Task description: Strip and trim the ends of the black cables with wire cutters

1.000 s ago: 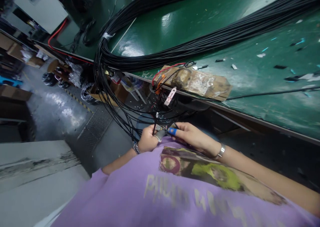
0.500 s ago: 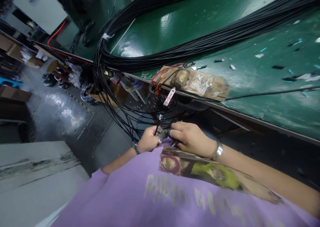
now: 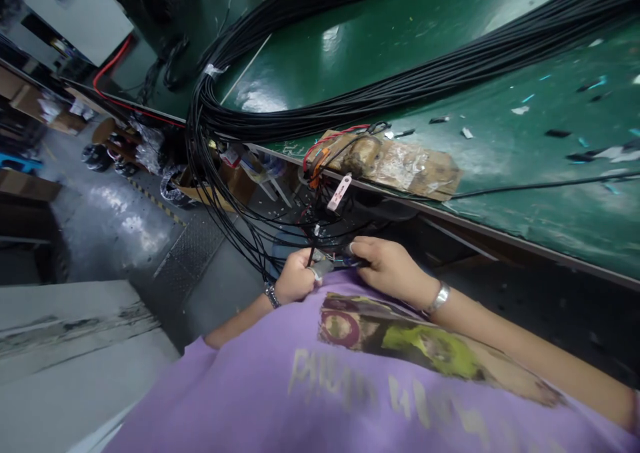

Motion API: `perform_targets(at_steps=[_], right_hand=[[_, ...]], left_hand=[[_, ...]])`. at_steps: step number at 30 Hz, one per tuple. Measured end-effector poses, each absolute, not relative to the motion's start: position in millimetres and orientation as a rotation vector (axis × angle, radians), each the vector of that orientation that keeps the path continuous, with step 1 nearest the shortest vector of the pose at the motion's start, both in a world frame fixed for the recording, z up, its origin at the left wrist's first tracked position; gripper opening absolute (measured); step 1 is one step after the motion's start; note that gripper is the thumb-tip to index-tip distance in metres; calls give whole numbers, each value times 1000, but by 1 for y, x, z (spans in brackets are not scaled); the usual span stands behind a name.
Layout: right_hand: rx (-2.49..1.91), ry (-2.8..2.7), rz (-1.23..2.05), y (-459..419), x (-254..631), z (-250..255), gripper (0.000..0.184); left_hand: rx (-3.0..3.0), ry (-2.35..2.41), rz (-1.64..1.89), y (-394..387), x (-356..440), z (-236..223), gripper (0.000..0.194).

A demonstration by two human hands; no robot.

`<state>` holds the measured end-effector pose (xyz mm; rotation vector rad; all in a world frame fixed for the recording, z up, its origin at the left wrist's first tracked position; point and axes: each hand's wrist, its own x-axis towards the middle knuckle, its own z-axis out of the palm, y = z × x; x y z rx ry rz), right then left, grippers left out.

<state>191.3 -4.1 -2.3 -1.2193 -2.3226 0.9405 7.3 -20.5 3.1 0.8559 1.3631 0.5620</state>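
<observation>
My left hand [image 3: 294, 278] is closed, pinching a black cable [image 3: 313, 245] whose short length stands up above the fingers. A grey wrapping covers the thumb tip, with a white band beside it. To its right, my right hand [image 3: 390, 270] is also closed, its fingertips on something small and dark that I cannot make out. Thin wires [image 3: 340, 258] seem to run across the gap between both hands, though they are blurred. Both hands are close to my purple shirt [image 3: 240, 373], below the bench edge. Loose black cables [image 3: 250, 240] hang down behind the left hand.
A thick bundle of black cables [image 3: 320, 120] loops over the green bench [image 3: 500, 140] and droops off its edge. A worn wooden board [image 3: 435, 173] lies at that edge, with a white tag [image 3: 340, 193] hanging beside it. Scraps litter the bench. Cardboard boxes [image 3: 25, 190] stand left.
My right hand has moved slightly to the right, away from the left hand, widening the gap and showing thin wires there. The left hand stays nearly in place.
</observation>
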Motion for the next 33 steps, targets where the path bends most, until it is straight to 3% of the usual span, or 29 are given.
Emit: perform_targets(at_steps=[3,9,15,19,26,33], right_hand=[[-1291,-2059,1212,-4,192,-3,8],[-1296,-1689,1540,-7,180,-2,20],[-1267,-783,2151,-9,166,-13,36],[-1295,-706,2088,-9,169,-16,39],[-1218,-1592,1617,-14,182,-1,35],[-1158,-1854,1575,-14,183,2,33]], left_hand=[[853,1381,582,-21,8,6,27],[860,1353,613,-22,9,6,28],[779,1262,604,-23,8,3,39],[673,1200,640,-22,5,0,47],[589,1202,676,-20,3,-10,53],[699,1250,814,-20,6,-10,49]])
